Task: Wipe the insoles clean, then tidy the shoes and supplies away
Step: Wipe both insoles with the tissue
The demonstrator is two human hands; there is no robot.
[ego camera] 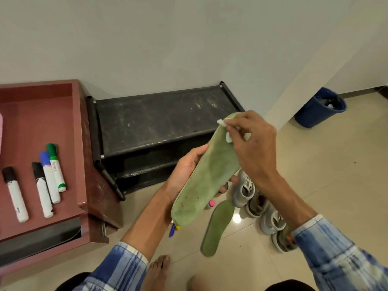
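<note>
While the left hand (186,171) cradles a green insole (210,175) from beneath, thumb laid along its left edge and fingers (232,181) curled round the far edge, the right hand (254,143) pinches a small white wad (223,122) between thumb and fingertips and presses it against the insole's toe end. This insole is held in the air, toe tilted up and away, heel toward the person and marked with dark smudges; it hides part of the black shoe rack (159,116) that stands against the wall behind it. A second green insole (218,227) lies flat on the tiled floor (315,175) below, just beside a row of grey sneakers (245,190), several of which are partly covered by the right forearm and its blue plaid sleeve. A pink-capped bottle (211,203) peeks out between the two insoles, mostly hidden by the held one. Something small, blue and yellow (172,229), hangs by the left wrist; what it is cannot be told. To the left, a reddish-brown tabletop (31,122) with a raised rim touches the rack's side and carries four markers (49,177) lying side by side: two black-capped, one blue, one green. A blue bin (319,108) sits well apart by the far wall, and a bare foot (157,269) rests on the floor near the bottom edge.
</note>
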